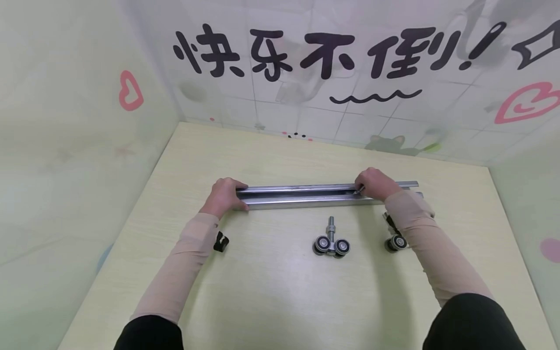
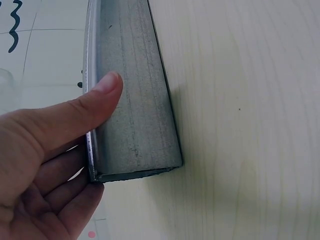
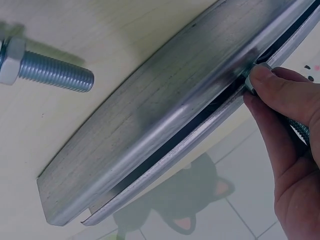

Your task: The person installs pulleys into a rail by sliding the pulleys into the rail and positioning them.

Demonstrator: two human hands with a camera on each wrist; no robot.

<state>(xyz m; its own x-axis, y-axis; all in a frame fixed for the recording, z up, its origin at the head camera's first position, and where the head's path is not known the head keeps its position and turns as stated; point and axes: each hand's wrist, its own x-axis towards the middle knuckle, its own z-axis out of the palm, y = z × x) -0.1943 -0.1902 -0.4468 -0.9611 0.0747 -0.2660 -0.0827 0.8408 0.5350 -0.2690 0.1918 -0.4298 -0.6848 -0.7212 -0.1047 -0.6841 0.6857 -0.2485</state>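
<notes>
A straight metal channel rail [image 1: 302, 200] lies on the table with its slot facing up. My left hand [image 1: 223, 197] grips its left end, the thumb [image 2: 107, 87] pressed on the near side wall in the left wrist view. Over the slot toward the right end, my right hand [image 1: 377, 183] pinches a bolt by its nut [image 3: 249, 82]. The bolt's thread [image 3: 301, 131] shows behind the fingers in the right wrist view. Whatever sits under the nut inside the rail is hidden.
In front of the rail lies a roller hanger [image 1: 331, 245] with a bolt. Another roller [image 1: 395, 243] is partly behind the right sleeve. A small black piece [image 1: 220, 241] lies by the left forearm. Printed sheeting [image 1: 297, 92] rises along the table's back edge.
</notes>
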